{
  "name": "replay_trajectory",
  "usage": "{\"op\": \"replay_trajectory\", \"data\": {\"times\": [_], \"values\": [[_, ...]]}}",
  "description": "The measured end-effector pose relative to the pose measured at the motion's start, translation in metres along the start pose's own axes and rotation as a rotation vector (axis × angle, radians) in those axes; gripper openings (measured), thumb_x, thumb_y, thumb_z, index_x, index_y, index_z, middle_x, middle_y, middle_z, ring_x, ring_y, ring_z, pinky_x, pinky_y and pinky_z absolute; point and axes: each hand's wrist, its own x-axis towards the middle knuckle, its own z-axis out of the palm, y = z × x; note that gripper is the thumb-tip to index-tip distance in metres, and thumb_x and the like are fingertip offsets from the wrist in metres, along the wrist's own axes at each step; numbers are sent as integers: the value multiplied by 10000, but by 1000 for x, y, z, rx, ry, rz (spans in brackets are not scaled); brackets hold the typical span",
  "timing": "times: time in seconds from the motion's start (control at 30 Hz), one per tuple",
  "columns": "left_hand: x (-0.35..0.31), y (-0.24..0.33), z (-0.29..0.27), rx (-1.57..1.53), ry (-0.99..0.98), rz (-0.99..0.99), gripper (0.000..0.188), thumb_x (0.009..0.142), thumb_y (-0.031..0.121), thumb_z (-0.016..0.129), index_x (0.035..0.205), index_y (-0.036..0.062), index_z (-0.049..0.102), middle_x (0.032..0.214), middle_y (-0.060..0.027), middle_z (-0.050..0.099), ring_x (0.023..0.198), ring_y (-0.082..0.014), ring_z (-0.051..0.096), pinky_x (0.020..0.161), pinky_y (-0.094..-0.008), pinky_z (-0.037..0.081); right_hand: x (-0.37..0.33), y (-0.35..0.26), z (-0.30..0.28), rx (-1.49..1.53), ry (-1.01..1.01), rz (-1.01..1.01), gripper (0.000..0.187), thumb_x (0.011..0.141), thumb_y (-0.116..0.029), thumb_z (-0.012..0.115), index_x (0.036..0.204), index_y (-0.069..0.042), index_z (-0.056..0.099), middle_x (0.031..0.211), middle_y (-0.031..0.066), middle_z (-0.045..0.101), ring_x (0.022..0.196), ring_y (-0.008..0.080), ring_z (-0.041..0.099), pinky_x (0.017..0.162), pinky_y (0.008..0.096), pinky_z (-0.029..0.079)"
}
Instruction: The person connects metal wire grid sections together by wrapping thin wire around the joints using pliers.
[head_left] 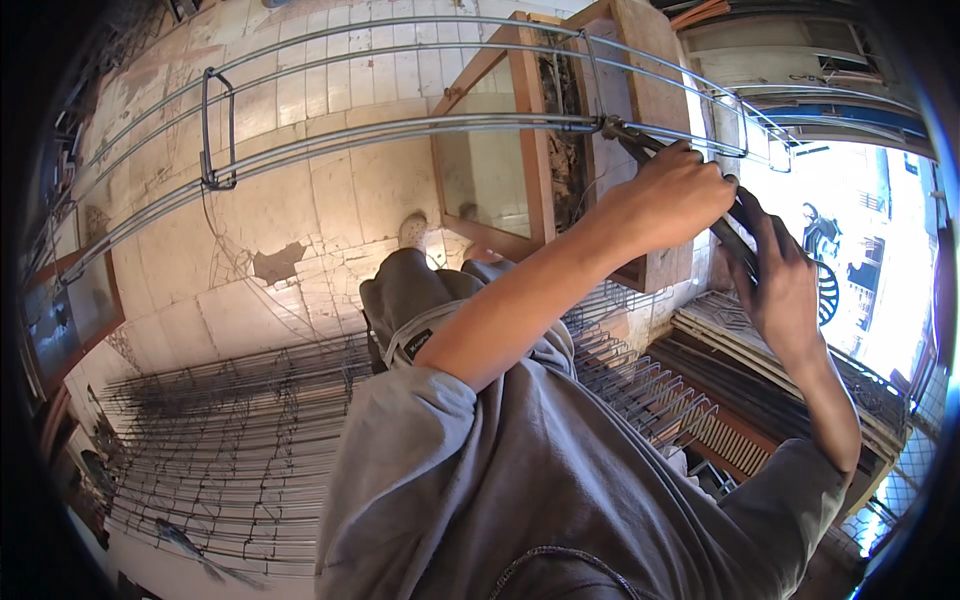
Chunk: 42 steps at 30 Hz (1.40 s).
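A long cage of steel bars [400, 127] with rectangular stirrups [232, 130] runs across the upper view. Dark long-handled pincers [640, 142] have their jaws at a bar, where a stirrup [594, 75] meets it. My left hand [685, 195] is closed around the pincers' handles, its arm reaching across my body. Lower and to the right, my right hand [783, 275] grips the handle end, with fingers bent over it. My hands hide part of the handles. Whether wire sits in the jaws is too small to tell.
A wooden frame with a glass pane [485, 150] stands beyond the cage, beside a wooden cabinet [650, 60]. Several bar cages [240, 440] lie stacked at lower left. More bent rods [640, 385] and stacked panels [740, 350] are at right. Thin wires hang from the cage over cracked floor tiles.
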Motion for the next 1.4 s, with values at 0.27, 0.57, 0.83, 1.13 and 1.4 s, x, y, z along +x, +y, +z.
{"op": "replay_trajectory", "data": {"times": [0.27,0.57,0.83,1.13,1.4], "values": [[-22,15,-10,27,-199,-48,291,874,35,585,1158,-26,579,1172,-191,641,1179,-320,581,1101,-505,374,-18,19,55,1724,-447,883,469,936,-499,575,1113,-70,506,703,103,598,402,101,420,328,235,282],[-40,47,38,-76,31,54,541,824,126,669,1307,-34,484,1269,-228,529,1289,-395,455,1163,-529,254,-117,-36,158,2004,102,671,534,933,-405,621,1305,-70,436,997,29,506,824,120,451,713,258,362],[-60,72,105,-785,312,-697,586,867,263,743,1239,-24,394,1126,-203,575,959,-244,623,778,-350,520,-127,-85,208,925,480,740,421,944,-156,608,1278,49,455,1162,249,514,1082,365,524,929,441,421],[-35,68,123,-610,-74,-789,375,963,251,600,1205,-15,492,840,-163,686,695,-247,678,607,-387,498,-109,-25,193,1148,393,575,409,703,-248,766,1027,-34,637,1143,231,526,1090,384,453,968,479,375],[-37,83,165,-389,-129,-845,359,926,111,608,1222,-39,471,924,-227,698,842,-315,711,752,-378,545,-115,42,199,1049,345,599,350,816,-284,737,1082,-68,666,1046,232,578,1036,402,505,887,469,433]]}}
